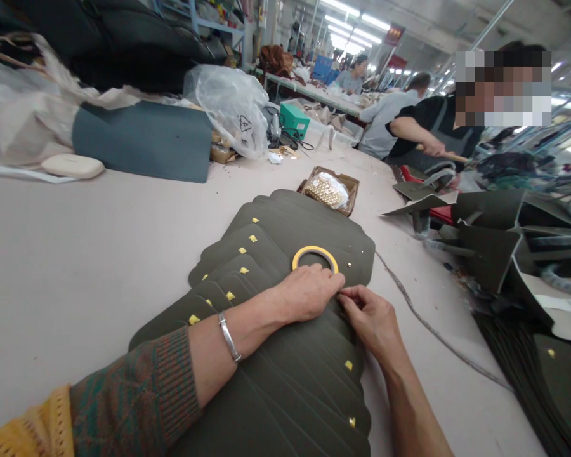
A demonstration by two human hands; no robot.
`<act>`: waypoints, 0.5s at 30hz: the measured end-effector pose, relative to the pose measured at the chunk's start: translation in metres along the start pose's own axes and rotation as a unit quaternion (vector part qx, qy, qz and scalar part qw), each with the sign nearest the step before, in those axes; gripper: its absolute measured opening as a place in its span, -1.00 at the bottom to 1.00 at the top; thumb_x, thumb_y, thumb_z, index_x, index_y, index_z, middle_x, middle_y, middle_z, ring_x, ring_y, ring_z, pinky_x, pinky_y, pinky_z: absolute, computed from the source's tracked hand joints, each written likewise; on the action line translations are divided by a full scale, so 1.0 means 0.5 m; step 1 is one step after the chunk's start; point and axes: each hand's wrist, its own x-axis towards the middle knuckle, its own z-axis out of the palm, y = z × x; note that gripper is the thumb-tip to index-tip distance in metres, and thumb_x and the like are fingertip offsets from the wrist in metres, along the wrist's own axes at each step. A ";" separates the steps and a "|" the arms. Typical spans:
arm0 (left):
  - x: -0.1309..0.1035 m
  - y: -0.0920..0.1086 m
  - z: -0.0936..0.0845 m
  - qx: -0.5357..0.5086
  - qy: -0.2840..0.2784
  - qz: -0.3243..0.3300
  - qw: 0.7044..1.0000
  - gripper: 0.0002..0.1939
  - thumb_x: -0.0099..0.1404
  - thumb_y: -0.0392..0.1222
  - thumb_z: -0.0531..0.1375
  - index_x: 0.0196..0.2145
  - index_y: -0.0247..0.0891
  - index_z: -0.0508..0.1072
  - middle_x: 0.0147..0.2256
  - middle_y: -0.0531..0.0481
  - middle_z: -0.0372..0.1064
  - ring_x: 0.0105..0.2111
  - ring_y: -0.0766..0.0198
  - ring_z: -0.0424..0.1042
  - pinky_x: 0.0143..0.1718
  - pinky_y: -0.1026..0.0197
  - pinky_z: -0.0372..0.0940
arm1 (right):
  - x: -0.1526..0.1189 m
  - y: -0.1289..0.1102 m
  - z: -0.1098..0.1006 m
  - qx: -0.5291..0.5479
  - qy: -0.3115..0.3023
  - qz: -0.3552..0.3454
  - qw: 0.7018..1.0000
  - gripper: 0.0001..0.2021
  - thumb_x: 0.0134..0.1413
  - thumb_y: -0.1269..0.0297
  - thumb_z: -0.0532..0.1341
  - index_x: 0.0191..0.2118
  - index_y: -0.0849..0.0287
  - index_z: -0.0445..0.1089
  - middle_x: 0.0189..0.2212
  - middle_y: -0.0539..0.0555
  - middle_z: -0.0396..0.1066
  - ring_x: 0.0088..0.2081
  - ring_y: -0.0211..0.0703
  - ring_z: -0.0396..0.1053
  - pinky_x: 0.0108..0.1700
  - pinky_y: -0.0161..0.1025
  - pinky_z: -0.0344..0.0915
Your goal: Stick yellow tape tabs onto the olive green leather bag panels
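Observation:
Overlapping dark green panels [285, 374] are fanned out on the table, with small yellow tape pieces [243, 271] along their edges. My left hand [309, 292] is closed around the near edge of a yellow tape roll [315, 249], above the panels. Close to its fingertips, my right hand [371, 317] pinches at a panel's edge; whatever lies between its thumb and finger is too small to make out. Beyond the panels sits a small cardboard box [353, 190] holding gold studs [324, 190] in a plastic bag.
A grey-blue sheet [143, 141], a beige case [73, 166] and a plastic bag [233, 108] lie at the back left. A cord [423, 320] crosses the table's right side beside more green pieces [490, 247]. A person [428, 127] works at the back right.

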 end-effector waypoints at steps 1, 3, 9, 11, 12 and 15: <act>0.000 -0.001 0.000 0.000 0.001 0.000 1.000 -0.87 0.31 -0.33 -0.02 -0.22 -0.25 0.28 -0.28 -0.07 0.38 -0.27 0.10 0.35 -0.34 0.13 0.28 | 0.001 -0.003 0.002 -0.013 0.005 0.001 1.000 -0.80 -0.02 0.18 0.16 -0.36 0.13 0.49 -0.46 0.02 0.51 -0.45 -0.18 0.40 -0.37 -0.28 0.24; 0.001 -0.001 0.001 -0.001 0.003 0.001 1.000 -0.86 0.31 -0.33 -0.02 -0.21 -0.25 0.28 -0.28 -0.07 0.38 -0.26 0.10 0.35 -0.34 0.13 0.28 | 0.003 -0.005 0.005 -0.039 0.009 -0.005 0.999 -0.81 -0.02 0.20 0.15 -0.36 0.12 0.48 -0.47 0.02 0.51 -0.46 -0.18 0.40 -0.38 -0.28 0.23; -0.002 0.000 -0.002 -0.002 0.005 0.001 1.000 -0.87 0.33 -0.32 -0.03 -0.21 -0.24 0.28 -0.27 -0.07 0.39 -0.26 0.10 0.35 -0.34 0.13 0.28 | 0.001 0.014 -0.002 -0.101 0.060 0.004 0.993 -0.71 -0.04 0.02 0.23 -0.28 0.13 0.44 -0.53 0.01 0.46 -0.45 -0.12 0.40 -0.36 -0.24 0.21; -0.003 0.000 -0.002 0.000 0.003 0.006 1.000 -0.87 0.32 -0.34 -0.02 -0.22 -0.24 0.28 -0.27 -0.07 0.39 -0.26 0.10 0.35 -0.34 0.13 0.28 | -0.007 0.023 -0.012 -0.042 0.064 0.019 0.997 -0.67 -0.03 -0.05 0.22 -0.34 0.15 0.45 -0.50 0.03 0.47 -0.43 -0.13 0.41 -0.34 -0.25 0.24; -0.003 -0.001 -0.002 0.001 0.003 0.008 1.000 -0.87 0.31 -0.34 -0.02 -0.22 -0.24 0.28 -0.28 -0.07 0.40 -0.27 0.10 0.35 -0.34 0.13 0.28 | -0.012 0.026 -0.016 -0.014 0.055 0.019 0.998 -0.66 0.00 -0.05 0.20 -0.36 0.15 0.46 -0.49 0.05 0.49 -0.43 -0.13 0.42 -0.33 -0.25 0.25; -0.003 -0.004 0.000 -0.002 0.006 0.009 1.000 -0.87 0.32 -0.33 -0.02 -0.21 -0.23 0.28 -0.28 -0.06 0.40 -0.27 0.09 0.35 -0.34 0.12 0.28 | -0.024 0.030 -0.020 0.000 0.024 0.000 1.000 -0.69 0.05 0.01 0.17 -0.38 0.14 0.50 -0.44 0.05 0.52 -0.39 -0.13 0.44 -0.32 -0.26 0.26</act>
